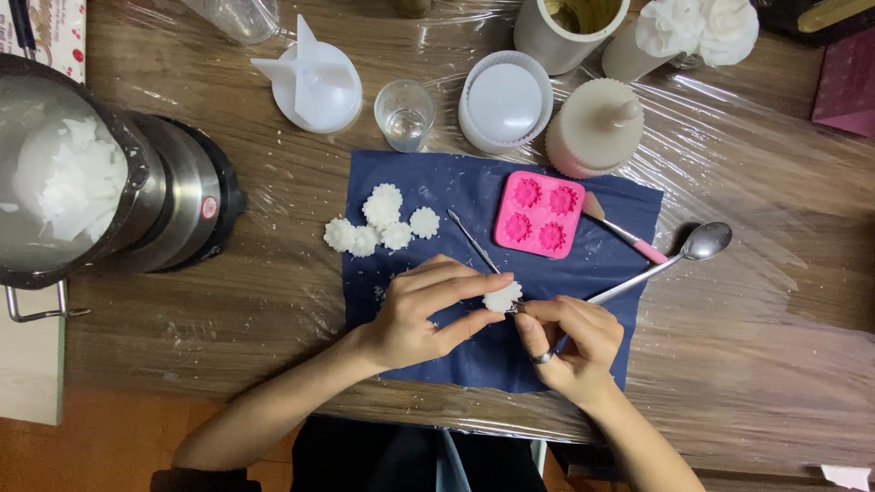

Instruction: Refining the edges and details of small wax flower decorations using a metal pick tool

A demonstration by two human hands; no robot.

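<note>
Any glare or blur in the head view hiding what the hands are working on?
Head view: glare streaks on the plastic wrap up top only; the white wax flower between left hand and right hand is sharp, evenly lit, soft shadows on the blue cloth.

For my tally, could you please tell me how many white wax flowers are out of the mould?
6: five clustered at the blue cloth's left edge, one pinched between both hands.

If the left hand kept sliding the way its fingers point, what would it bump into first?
The left hand points rightward, holding a small white flower piece. Just beyond it is the right hand, which it would probably meet first.
</note>
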